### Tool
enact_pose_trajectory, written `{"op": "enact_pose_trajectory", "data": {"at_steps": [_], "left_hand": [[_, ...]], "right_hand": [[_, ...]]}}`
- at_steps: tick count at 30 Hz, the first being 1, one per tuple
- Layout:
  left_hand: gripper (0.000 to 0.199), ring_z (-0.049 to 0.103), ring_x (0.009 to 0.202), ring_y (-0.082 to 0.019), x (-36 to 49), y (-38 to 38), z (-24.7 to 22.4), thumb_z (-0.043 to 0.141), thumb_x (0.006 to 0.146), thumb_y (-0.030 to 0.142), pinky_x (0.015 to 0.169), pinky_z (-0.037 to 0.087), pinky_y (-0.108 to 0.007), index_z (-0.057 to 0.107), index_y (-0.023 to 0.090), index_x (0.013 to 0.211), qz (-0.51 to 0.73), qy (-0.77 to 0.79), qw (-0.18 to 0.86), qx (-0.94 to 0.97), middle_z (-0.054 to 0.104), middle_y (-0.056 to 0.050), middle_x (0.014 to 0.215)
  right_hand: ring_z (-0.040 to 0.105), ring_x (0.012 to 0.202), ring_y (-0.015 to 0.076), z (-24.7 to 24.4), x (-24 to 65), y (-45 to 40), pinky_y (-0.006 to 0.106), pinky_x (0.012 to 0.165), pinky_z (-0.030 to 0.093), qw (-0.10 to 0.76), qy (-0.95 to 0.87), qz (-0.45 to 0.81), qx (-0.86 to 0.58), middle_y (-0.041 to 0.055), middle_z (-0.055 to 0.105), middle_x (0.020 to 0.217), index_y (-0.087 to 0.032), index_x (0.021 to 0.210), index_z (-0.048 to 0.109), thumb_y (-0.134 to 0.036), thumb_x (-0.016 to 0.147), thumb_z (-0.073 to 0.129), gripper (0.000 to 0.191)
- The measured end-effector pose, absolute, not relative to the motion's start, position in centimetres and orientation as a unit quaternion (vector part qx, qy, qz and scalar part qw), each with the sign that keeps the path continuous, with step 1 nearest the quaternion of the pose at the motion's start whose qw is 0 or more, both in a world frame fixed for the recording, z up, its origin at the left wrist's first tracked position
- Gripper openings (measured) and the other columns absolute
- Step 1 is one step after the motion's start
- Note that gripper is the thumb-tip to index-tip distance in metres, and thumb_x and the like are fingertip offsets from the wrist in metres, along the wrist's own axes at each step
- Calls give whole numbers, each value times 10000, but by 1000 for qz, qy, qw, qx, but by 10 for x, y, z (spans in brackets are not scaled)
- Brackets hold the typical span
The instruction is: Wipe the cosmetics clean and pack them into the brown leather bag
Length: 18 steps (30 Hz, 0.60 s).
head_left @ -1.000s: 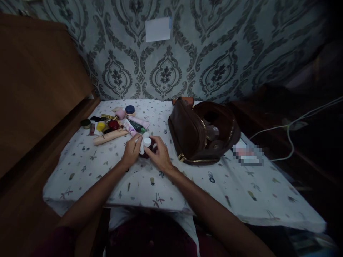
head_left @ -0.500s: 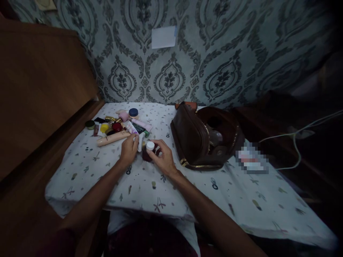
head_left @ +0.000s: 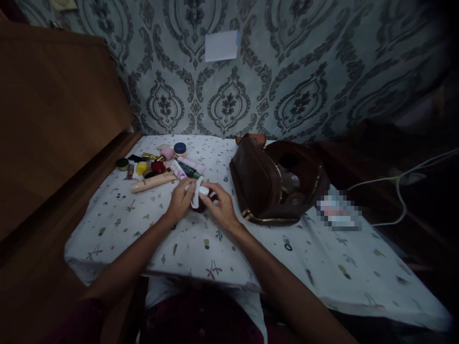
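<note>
Left hand: in the middle of the frame, the left hand [head_left: 179, 198] has its grip pinching a folded white cloth [head_left: 195, 195], pressed up near the bottle, perhaps so it backs onto a firm surface.
Right hand: the right hand [head_left: 223, 204] curls in from the other side, its grip closed around a dark red bottle [head_left: 200, 207] with a white cap [head_left: 204, 190]; thumb and fingers near the cap probably keep it from turning or slipping.
Bottle: center of the frame, above the desk [head_left: 215, 260], mostly hidden by hands and cloth; whether its base touches the desk I cannot tell.
Cosmetics: left of center, beyond the hands, lie a beige tube [head_left: 152, 182], a green tube [head_left: 189, 169], a red round container [head_left: 158, 166], a yellow lid [head_left: 141, 168] and a blue-lidded jar [head_left: 180, 147], grouped closely, likely to leave the near part free for handling.
Brown bag: right of center, the brown bag [head_left: 256, 184] sits on its base, mouth open, a clear item [head_left: 289, 181] inside; its sturdy sides seem to hold it open.
Upper middle: white paper [head_left: 221, 46] on the patterned wall.
</note>
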<state>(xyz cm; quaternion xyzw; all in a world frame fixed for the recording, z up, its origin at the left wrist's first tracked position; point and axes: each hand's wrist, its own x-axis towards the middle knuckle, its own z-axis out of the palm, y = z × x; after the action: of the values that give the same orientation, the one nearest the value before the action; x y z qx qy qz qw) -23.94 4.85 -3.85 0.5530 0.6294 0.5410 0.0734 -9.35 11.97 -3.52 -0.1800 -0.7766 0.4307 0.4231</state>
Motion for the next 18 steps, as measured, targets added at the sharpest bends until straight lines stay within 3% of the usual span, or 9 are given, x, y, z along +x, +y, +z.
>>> {"op": "enact_pose_trajectory", "data": {"at_steps": [6, 11, 18], "left_hand": [[389, 543, 769, -177, -230, 49, -46, 272, 1026, 454, 733, 431, -294, 496, 214, 818, 499, 633, 78, 587, 555, -24, 784], [384, 522, 717, -186, -234, 51, -55, 324, 1008, 444, 724, 417, -310, 488, 218, 744, 447, 647, 73, 613, 536, -13, 704], [368, 576, 830, -207, -232, 50, -60, 321, 1020, 439, 821, 454, -347, 584, 198, 927, 431, 650, 49, 624, 637, -67, 856]], "right_hand": [[615, 930, 196, -36, -91, 123, 283, 708, 505, 437, -764, 430, -200, 78, 658, 1029, -194, 1062, 632, -405, 913, 555, 270], [584, 813, 176, -42, -89, 135, 252, 618, 460, 445, -732, 440, -269, 43, 642, 888, -184, 992, 622, -431, 890, 559, 274], [578, 790, 179, -45, -89, 144, 276, 642, 452, 443, -736, 436, -269, 68, 679, 974, -185, 1085, 704, -433, 869, 589, 348]]}}
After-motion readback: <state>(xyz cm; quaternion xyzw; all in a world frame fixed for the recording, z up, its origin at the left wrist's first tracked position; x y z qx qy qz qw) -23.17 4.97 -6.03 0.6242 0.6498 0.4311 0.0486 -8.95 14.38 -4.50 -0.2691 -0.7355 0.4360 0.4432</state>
